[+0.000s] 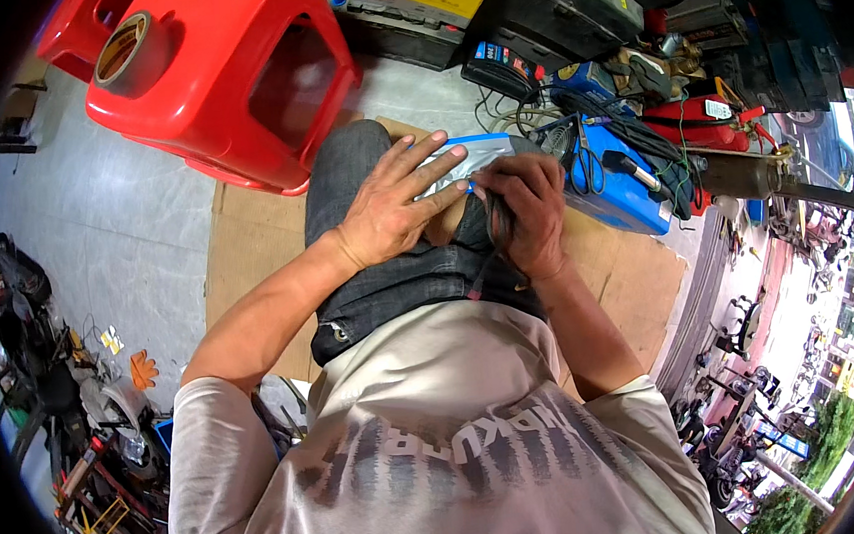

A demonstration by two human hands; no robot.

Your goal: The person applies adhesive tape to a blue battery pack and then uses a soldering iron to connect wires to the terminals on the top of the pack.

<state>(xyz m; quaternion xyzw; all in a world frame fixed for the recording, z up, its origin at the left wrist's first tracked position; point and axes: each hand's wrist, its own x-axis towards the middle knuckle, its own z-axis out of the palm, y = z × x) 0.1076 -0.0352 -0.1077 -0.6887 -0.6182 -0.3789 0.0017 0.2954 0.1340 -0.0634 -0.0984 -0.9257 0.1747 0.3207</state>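
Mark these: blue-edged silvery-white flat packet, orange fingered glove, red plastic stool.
Blue-edged silvery-white flat packet point(488, 149): head view, pale face between the hands.
Orange fingered glove point(141, 371): head view, middle.
Red plastic stool point(198, 62): head view, seat top.

The grey floor point(157, 218) carries cardboard point(255, 250) beneath the fingers point(433, 173), a red stool point(217, 78) ahead-left of them and an orange glove point(142, 370) behind-left
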